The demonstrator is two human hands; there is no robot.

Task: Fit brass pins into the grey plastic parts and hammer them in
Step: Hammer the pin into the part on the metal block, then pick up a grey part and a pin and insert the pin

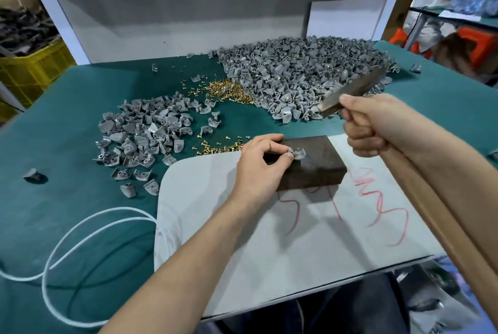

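My left hand (260,160) pinches a grey plastic part (297,153) with a brass pin in it, holding it on top of a dark metal block (320,164). My right hand (377,126) grips a hammer, and its blurred head (353,89) is raised above and behind the block. A large heap of grey parts (296,72) lies at the back right. A smaller heap (142,134) lies to the left. Loose brass pins (229,91) are piled between the heaps, and a few more pins (218,146) lie just left of the block.
The block stands on a white board (269,239) with red scribbles, laid over a green mat (67,145). A white cable (67,239) loops at the front left. A yellow crate (29,69) stands off the table's left side. Shelves stand at the right.
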